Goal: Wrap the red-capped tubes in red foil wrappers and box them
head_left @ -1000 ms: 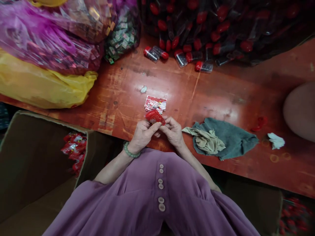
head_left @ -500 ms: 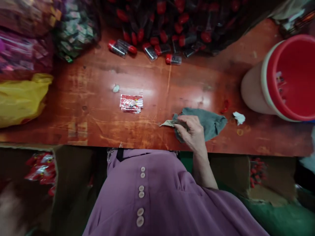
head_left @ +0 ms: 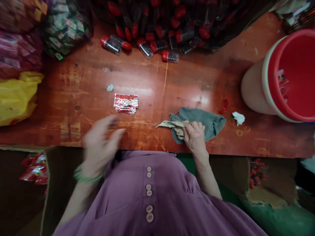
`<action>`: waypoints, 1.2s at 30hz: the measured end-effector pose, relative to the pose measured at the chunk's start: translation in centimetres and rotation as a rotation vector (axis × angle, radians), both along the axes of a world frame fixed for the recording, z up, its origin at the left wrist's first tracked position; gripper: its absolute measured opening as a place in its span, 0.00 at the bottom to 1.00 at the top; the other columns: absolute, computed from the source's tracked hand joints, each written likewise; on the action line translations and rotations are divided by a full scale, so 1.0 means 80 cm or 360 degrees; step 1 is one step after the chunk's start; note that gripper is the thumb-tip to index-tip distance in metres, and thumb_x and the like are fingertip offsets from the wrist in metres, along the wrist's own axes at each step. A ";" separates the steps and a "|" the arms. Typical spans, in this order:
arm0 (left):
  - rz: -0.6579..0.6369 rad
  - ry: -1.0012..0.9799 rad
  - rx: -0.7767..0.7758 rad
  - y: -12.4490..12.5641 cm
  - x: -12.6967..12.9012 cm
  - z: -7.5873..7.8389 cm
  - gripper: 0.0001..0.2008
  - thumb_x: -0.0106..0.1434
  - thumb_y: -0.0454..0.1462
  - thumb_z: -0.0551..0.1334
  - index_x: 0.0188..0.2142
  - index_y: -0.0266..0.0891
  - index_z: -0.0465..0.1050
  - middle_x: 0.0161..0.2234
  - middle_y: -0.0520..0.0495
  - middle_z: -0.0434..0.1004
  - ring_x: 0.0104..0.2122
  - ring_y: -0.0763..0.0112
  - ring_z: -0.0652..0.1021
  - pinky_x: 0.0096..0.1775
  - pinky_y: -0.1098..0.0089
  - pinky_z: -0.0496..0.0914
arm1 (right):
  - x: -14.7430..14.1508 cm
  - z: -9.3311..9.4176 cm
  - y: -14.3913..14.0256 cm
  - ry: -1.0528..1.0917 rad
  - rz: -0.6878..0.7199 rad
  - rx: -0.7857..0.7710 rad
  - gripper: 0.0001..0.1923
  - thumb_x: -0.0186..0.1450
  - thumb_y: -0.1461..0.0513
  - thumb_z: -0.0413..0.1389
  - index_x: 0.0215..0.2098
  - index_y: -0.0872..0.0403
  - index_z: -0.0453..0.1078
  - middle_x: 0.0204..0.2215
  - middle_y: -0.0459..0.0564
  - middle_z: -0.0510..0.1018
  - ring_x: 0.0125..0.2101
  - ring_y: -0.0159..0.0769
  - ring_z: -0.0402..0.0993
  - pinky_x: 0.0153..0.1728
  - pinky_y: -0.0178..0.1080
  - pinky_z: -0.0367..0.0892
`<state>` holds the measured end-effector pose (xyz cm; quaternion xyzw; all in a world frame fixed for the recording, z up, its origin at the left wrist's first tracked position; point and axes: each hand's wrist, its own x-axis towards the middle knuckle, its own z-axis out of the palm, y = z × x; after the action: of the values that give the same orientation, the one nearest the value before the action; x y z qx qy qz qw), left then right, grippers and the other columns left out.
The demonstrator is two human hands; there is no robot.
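Grey-green cloth lies crumpled on the red-brown table, near its front edge and right of centre, with a beige rag bunched on its left part. The right hand rests on both, fingers curled onto the rag where it overlaps the cloth; whether they pinch the fabric or only press it cannot be told. The left hand is blurred, fingers spread and empty, over the near edge of the table well left of the cloth, with a green bracelet at its wrist.

Just beyond the left hand lies a small stack of red sachets, and a white scrap sits a little farther to the left. A white wad and a red bit lie right of the cloth.

At the far right stands a bucket, cream outside and red inside, holding a few small packets against its wall. Along the far edge are red-capped vials, some loose on the table, most heaped in a clear bag. At the far left, bags of small packets are piled beside a yellow bag. Below the table, a box on the left holds red packs, and another box on the right holds small red pieces.
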<state>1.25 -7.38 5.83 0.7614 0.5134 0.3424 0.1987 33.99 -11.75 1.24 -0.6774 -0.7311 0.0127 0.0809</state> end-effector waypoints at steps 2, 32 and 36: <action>-0.0388 0.0186 0.0121 0.029 0.073 -0.024 0.16 0.69 0.43 0.58 0.49 0.33 0.69 0.44 0.39 0.78 0.43 0.60 0.77 0.44 0.60 0.73 | 0.001 -0.005 0.003 -0.0014 0.0077 0.0105 0.13 0.72 0.61 0.49 0.43 0.55 0.74 0.29 0.52 0.73 0.33 0.42 0.63 0.34 0.42 0.56; -0.0385 0.0595 0.0244 0.106 0.002 -0.070 0.24 0.67 0.28 0.55 0.62 0.30 0.61 0.61 0.29 0.68 0.62 0.51 0.69 0.60 0.49 0.69 | -0.016 0.014 0.324 0.0171 0.0134 0.0098 0.13 0.66 0.59 0.56 0.48 0.54 0.72 0.42 0.57 0.73 0.44 0.48 0.68 0.46 0.51 0.66; -0.0456 0.0555 0.0322 0.109 -0.004 -0.081 0.22 0.65 0.24 0.52 0.57 0.29 0.67 0.58 0.31 0.72 0.60 0.55 0.72 0.58 0.53 0.71 | -0.011 -0.017 0.368 0.0082 0.0130 0.0106 0.21 0.64 0.52 0.59 0.50 0.55 0.69 0.47 0.61 0.69 0.46 0.52 0.63 0.43 0.57 0.66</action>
<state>0.95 1.36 -0.65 0.8900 0.3898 0.2237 0.0764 33.12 17.68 -0.11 -0.6433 -0.7558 0.0092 0.1216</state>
